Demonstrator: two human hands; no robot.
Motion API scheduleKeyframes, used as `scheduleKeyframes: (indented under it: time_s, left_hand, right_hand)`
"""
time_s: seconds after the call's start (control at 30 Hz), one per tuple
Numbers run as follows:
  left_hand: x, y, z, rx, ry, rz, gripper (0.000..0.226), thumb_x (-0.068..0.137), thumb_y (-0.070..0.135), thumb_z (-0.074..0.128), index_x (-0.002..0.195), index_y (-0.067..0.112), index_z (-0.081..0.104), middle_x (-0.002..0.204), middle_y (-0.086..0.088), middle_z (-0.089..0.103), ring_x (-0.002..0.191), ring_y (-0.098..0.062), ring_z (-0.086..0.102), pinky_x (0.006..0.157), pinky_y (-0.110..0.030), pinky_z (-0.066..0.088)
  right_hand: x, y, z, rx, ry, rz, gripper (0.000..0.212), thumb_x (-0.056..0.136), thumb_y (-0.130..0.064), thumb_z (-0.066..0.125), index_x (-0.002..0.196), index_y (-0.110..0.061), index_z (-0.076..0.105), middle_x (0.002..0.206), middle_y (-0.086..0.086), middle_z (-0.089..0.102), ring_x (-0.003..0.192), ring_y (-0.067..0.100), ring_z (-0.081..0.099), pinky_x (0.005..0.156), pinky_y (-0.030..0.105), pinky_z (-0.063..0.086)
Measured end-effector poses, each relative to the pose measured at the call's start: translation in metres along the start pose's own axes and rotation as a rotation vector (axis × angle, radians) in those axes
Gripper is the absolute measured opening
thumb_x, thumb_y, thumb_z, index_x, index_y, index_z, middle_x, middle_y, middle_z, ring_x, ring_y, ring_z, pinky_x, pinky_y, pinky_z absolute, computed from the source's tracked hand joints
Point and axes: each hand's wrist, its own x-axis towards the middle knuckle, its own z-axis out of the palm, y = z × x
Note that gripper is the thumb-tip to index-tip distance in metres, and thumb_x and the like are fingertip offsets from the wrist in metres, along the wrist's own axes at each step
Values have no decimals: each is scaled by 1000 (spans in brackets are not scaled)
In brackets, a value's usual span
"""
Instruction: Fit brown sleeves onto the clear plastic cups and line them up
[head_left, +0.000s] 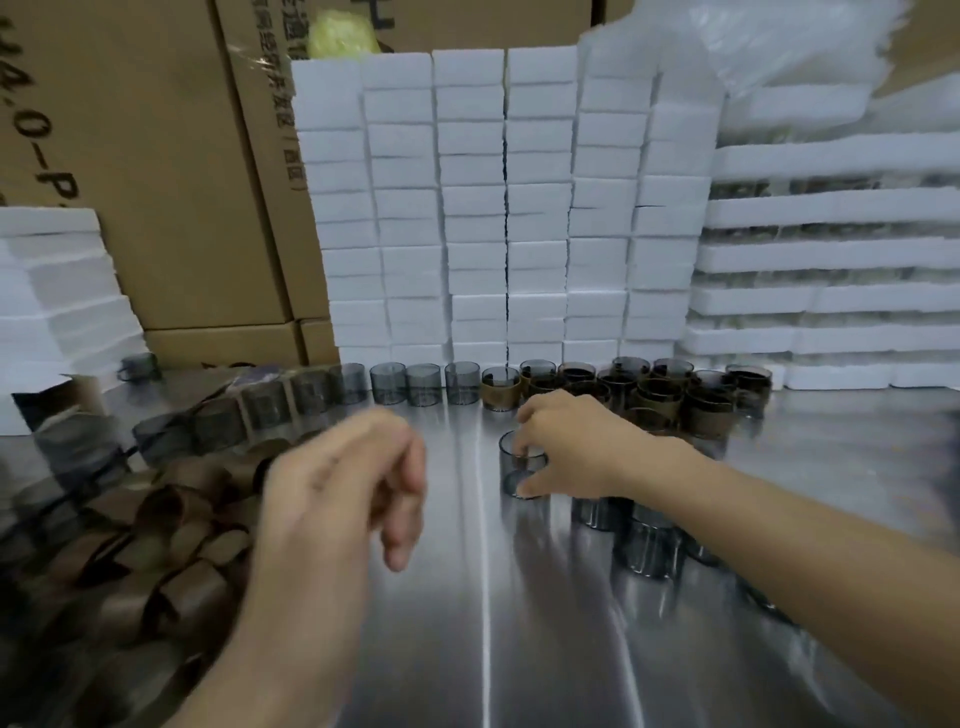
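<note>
— Left forearm comes up from the bottom edge. What is the left hand (343, 483) doing?
— It hovers over the metal table (467, 649), blurred, with its fingers loosely curled downward and holding nothing.
— And the right hand (571, 447)?
— That arm reaches in from the right. Its fingers hook over the rim of 1 clear cup (511, 470), and the thumb presses low on the wall. The cup stands upright on the table and has no sleeve.
— Where are the sleeves?
— Brown sleeves (171, 545) lie heaped at the left. Bare cups (387, 383) line the back edge below white foam blocks (467, 208). Sleeved cups (660, 397) cluster behind the right hand.
</note>
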Motion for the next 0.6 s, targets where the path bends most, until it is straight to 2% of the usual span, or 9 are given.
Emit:
scheduleKeyframes:
  time_s: [0.07, 0.13, 0.23, 0.3, 0.33, 0.4, 0.47, 0.53, 0.6]
  left_hand:
    - [-5, -7, 19, -72, -31, -105, 30, 85, 39, 64, 63, 19, 62, 56, -5, 44, 51, -19, 41, 45, -22, 38]
    - [-3, -25, 45, -89, 8, -328, 30, 90, 27, 62, 61, 23, 64, 58, -2, 49, 51, -14, 43, 47, -20, 36]
    - [19, -47, 63, -283, 96, -669, 23, 99, 22, 59, 77, 19, 66, 60, 2, 59, 51, -11, 54, 52, -25, 37]
    - [30, -46, 74, -403, 86, -785, 26, 107, 33, 56, 96, 13, 70, 74, -1, 73, 66, -17, 67, 59, -30, 47]
    - [34, -47, 79, -445, 64, -785, 37, 110, 41, 52, 106, 10, 71, 84, -4, 78, 75, -19, 72, 64, -32, 52]
    - [36, -48, 89, -512, 12, -733, 53, 113, 53, 41, 116, 11, 73, 94, -6, 83, 81, -21, 78, 69, -33, 58]
    - [33, -46, 92, -597, -37, -692, 63, 113, 58, 34, 118, 13, 78, 101, -6, 83, 80, -21, 81, 63, -31, 62]
    - [29, -39, 87, -640, -84, -632, 74, 113, 62, 27, 117, 15, 85, 117, -7, 82, 91, -19, 82, 64, -31, 64]
    - [27, -32, 76, -648, -121, -566, 82, 112, 64, 21, 114, 14, 85, 130, -7, 78, 107, -17, 80, 77, -32, 65]
  right_hand:
    - [-2, -13, 3, -45, 92, 43, 24, 100, -38, 70, 115, -21, 77, 149, 3, 54, 138, 30, 47, 113, 43, 40]
    - [-10, -22, 1, 20, 184, 94, 24, 103, -34, 66, 121, -22, 75, 154, 1, 50, 140, 29, 46, 111, 40, 38]
    - [-27, -29, -14, 213, 381, 175, 22, 107, -30, 60, 127, -25, 66, 164, 3, 39, 135, 32, 53, 99, 40, 48]
    - [-40, -35, -24, 272, 519, 205, 14, 110, -31, 56, 123, -29, 60, 173, 4, 28, 122, 34, 65, 83, 40, 50]
    - [-46, -39, -26, 273, 562, 217, 11, 111, -32, 54, 121, -31, 58, 175, 2, 25, 116, 36, 68, 79, 40, 50]
    - [-59, -47, -22, 245, 626, 217, 12, 111, -33, 51, 122, -35, 56, 175, -2, 29, 110, 39, 70, 81, 42, 54]
    - [-69, -51, -15, 264, 725, 162, 13, 109, -32, 54, 121, -39, 57, 172, -4, 34, 104, 39, 70, 81, 46, 58]
    - [-76, -53, -12, 341, 825, 60, 17, 107, -27, 60, 122, -33, 66, 167, -4, 41, 105, 34, 70, 83, 47, 59]
    - [-78, -54, -11, 396, 894, -17, 17, 106, -22, 66, 120, -23, 76, 163, 1, 49, 112, 29, 69, 88, 48, 59]
